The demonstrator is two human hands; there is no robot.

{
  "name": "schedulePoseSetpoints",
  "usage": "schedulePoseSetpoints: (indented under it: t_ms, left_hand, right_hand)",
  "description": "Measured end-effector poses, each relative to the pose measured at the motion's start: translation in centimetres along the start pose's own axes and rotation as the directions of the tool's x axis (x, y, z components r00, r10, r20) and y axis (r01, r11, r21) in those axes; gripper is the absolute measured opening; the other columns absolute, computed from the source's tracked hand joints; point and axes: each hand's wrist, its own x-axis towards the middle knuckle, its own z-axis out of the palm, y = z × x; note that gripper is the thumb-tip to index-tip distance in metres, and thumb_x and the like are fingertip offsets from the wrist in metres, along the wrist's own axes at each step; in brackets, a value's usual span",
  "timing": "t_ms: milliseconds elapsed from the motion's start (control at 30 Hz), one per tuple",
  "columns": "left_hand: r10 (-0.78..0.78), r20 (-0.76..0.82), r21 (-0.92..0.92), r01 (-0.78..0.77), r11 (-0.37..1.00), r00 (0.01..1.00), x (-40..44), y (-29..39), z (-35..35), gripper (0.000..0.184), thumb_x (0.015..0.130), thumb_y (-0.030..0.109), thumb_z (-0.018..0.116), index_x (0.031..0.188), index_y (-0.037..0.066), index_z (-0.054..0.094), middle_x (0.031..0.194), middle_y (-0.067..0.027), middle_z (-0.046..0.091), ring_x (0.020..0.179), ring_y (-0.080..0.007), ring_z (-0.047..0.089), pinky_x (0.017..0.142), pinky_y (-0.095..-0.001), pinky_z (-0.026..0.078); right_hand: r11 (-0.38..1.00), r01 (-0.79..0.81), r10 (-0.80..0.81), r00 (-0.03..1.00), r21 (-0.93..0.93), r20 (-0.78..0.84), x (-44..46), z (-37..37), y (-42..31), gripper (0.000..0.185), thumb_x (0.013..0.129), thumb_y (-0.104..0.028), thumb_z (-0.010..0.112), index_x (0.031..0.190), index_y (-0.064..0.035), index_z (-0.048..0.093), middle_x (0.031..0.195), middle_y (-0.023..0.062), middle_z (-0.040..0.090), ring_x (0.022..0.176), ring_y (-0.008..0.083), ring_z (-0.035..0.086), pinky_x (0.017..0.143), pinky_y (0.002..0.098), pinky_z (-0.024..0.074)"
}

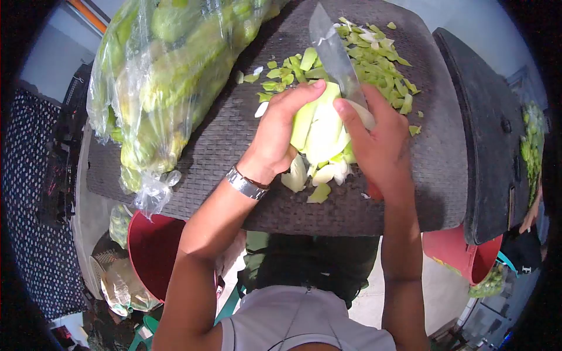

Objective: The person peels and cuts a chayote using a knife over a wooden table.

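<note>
My left hand (275, 131) is wrapped round a pale green, partly cut fruit or vegetable (322, 126), whose exact kind I cannot tell. My right hand (377, 137) grips a knife (332, 50) with a broad metal blade pointing away from me. A bit of reddish handle shows below that palm. The blade lies close along the right side of the pale green piece, and the right thumb rests against it. Cut green pieces (380, 67) are heaped behind the hands. White and green scraps (319, 175) lie just below them.
A large clear plastic bag (175, 88) full of long green produce lies at the table's left. The dark woven-patterned tabletop (281, 213) has rounded edges. A red bucket (155, 251) stands below left, another red bucket (462, 254) below right. A dark chair back (480, 134) stands at the right edge.
</note>
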Motion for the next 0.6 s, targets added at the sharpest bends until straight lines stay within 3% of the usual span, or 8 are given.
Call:
schedulePoseSetpoints:
  t_ms: [200,300,400,500,600]
  left_hand:
    - [0.034,-0.031,0.037,-0.033,0.999,0.999,0.0,0.0,0.0,0.036,0.101,0.035,0.064,0.115,0.002,0.069,0.102,-0.0083,0.075,0.087,-0.0169,0.074,0.079,-0.0322,0.060]
    - [0.023,-0.043,0.048,-0.021,0.999,0.999,0.2,0.1,-0.5,0.040,0.102,0.038,0.061,0.117,0.002,0.070,0.102,-0.0091,0.076,0.087,-0.0190,0.075,0.081,-0.0340,0.061]
    - [0.025,-0.064,-0.030,-0.027,0.999,0.998,0.2,0.6,-0.5,0.040,0.102,0.038,0.060,0.116,0.002,0.070,0.102,-0.0092,0.076,0.086,-0.0197,0.075,0.082,-0.0343,0.062]
    - [0.022,-0.089,-0.069,-0.028,0.997,0.996,0.6,0.6,-1.1,0.040,0.102,0.038,0.060,0.115,0.002,0.070,0.102,-0.0098,0.076,0.087,-0.0208,0.075,0.083,-0.0358,0.062]
    - [0.007,-0.099,-0.114,-0.019,0.993,0.995,0.7,0.7,-1.4,0.039,0.102,0.038,0.060,0.113,0.002,0.069,0.102,-0.0103,0.076,0.088,-0.0226,0.075,0.085,-0.0385,0.062]
  right_hand:
    - [0.984,0.059,-0.073,0.995,-0.167,-0.074,0.1,0.4,1.6,0.034,0.099,-0.032,0.071,0.115,-0.0017,0.069,0.088,0.0175,0.075,0.078,0.0292,0.075,0.072,0.0390,0.0552]
    - [0.959,-0.185,0.185,0.982,-0.214,-0.022,0.7,-1.1,0.9,0.037,0.099,-0.033,0.070,0.119,-0.0017,0.067,0.096,0.0218,0.073,0.088,0.0337,0.074,0.077,0.0412,0.0540]
    - [0.915,-0.098,0.027,0.983,-0.391,-0.184,-0.2,-1.8,2.6,0.042,0.104,-0.035,0.061,0.126,-0.0001,0.060,0.107,0.0302,0.068,0.100,0.0476,0.068,0.082,0.0500,0.0536]
    - [0.890,0.008,-0.106,0.976,-0.456,-0.189,-1.3,-3.9,3.5,0.039,0.106,-0.029,0.057,0.132,-0.0014,0.057,0.112,0.0294,0.063,0.101,0.0486,0.065,0.083,0.0512,0.0520]
    - [0.895,0.090,-0.174,0.973,-0.437,-0.154,-1.8,-5.3,3.3,0.032,0.106,-0.022,0.054,0.131,-0.0015,0.058,0.107,0.0253,0.062,0.097,0.0455,0.066,0.080,0.0526,0.0514]
